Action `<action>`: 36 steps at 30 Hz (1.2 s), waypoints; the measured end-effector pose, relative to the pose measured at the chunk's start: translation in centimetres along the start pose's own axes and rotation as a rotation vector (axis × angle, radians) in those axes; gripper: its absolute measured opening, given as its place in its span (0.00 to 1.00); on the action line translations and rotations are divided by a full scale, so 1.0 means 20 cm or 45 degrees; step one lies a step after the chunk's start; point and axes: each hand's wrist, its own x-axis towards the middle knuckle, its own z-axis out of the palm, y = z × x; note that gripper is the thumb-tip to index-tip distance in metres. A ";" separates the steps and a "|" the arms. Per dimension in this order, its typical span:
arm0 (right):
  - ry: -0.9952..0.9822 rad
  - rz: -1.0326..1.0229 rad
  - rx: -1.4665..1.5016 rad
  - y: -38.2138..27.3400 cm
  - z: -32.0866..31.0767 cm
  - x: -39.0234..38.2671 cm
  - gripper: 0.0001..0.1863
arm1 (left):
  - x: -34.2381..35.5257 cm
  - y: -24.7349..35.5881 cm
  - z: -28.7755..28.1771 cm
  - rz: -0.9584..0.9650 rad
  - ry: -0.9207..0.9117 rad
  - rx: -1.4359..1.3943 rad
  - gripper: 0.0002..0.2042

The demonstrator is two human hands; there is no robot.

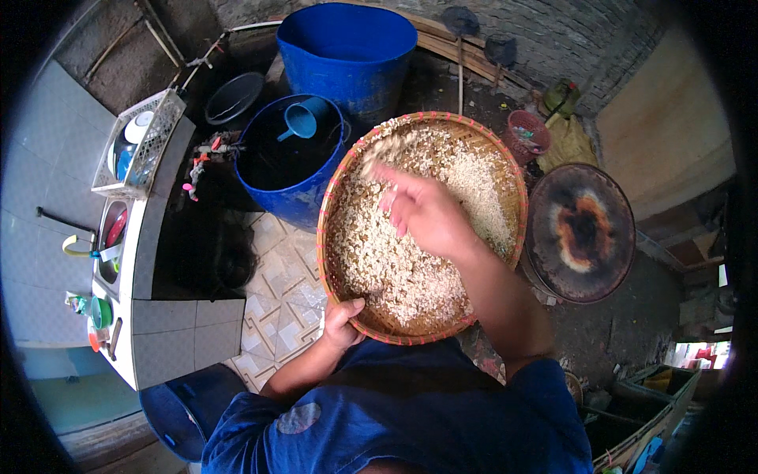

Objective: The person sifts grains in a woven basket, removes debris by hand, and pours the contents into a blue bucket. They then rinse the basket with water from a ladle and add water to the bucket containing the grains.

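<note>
A round woven bamboo tray point(424, 336) with a pink-dotted rim is held in front of my body. Pale cream grains or split beans point(410, 272) cover most of its bottom, lying thicker at the right side. My left hand point(343, 322) grips the rim at the near left, thumb on top. Over the middle of the tray, my right hand point(426, 213) has its fingers apart, the forefinger stretched toward the far left. Just past those fingertips the grains look smeared by motion. Nothing is plainly held in the right hand.
Beyond the tray stand a blue water barrel point(251, 183) with a blue dipper point(303, 118) and a larger blue tub point(347, 75). A scorched round metal lid point(583, 233) lies at right. To the left is a tiled sink counter point(162, 328) with a dish rack point(162, 130).
</note>
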 end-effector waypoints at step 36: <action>-0.298 -0.536 -0.809 1.19 0.19 0.33 0.17 | 0.45 -0.36 -1.08 0.141 0.229 -0.223 0.37</action>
